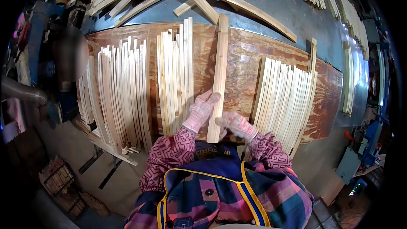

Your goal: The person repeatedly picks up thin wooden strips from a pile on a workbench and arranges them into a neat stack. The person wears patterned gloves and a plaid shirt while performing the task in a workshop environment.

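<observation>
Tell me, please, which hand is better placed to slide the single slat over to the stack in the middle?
Probably the left hand: it rests on the slat beside the middle stack. The right hand sits on the far side.
</observation>
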A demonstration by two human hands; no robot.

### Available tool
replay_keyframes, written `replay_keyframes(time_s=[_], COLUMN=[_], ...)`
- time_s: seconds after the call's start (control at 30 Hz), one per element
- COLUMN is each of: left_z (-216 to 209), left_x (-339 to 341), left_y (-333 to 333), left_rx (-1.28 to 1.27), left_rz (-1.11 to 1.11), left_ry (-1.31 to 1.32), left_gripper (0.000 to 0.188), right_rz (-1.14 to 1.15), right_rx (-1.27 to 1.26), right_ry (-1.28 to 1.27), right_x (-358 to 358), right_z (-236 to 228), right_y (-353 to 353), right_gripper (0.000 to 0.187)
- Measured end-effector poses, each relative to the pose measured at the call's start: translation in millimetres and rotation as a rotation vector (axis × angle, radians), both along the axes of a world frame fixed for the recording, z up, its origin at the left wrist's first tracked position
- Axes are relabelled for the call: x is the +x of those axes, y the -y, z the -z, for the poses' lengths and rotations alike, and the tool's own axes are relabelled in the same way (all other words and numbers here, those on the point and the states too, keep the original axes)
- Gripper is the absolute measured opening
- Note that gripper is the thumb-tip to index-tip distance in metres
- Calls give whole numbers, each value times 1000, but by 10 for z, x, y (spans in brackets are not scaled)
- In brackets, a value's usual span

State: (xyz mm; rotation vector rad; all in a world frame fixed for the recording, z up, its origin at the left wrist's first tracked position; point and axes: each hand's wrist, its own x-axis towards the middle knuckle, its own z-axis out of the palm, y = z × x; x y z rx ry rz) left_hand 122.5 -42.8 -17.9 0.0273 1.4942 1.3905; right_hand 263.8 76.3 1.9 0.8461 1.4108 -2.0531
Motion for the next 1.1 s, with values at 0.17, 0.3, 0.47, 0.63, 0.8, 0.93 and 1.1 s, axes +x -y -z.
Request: replay_keyframes(time_s=[0.17, 0.3, 0.47, 0.63, 0.8, 0.93, 1.1], left_z=[-48, 81, 213, 399, 461, 411, 482], left_x=[138, 196, 37, 96, 121, 88, 166], left_y=[2, 275, 273, 271, 393, 275, 299], left_rx=[-423, -423, -588, -777, -830, -801, -791], left_rz=[130, 75, 19, 226, 234, 239, 272], left_ry=[-733, -1367, -1496, -1280, -1433, -1551, -1505], left_gripper=[40, 34, 52, 67, 71, 59, 59], right_rz=[251, -99, -133, -78, 19, -365, -535], right_rx=[1062, 1935, 1694, 1812, 1686, 1573, 1916], right_ry=[-96, 381, 636, 522, 146, 115, -199], right_x=[-663, -1054, -1709, -2048, -3159, -3889, -4036], right_z=[223, 822, 476, 194, -271, -212, 641], right_y=[-1541, -3258, -3966, -4215, -3522, -3191, -2944], right_gripper=[64, 86, 59, 56, 57, 48, 43])
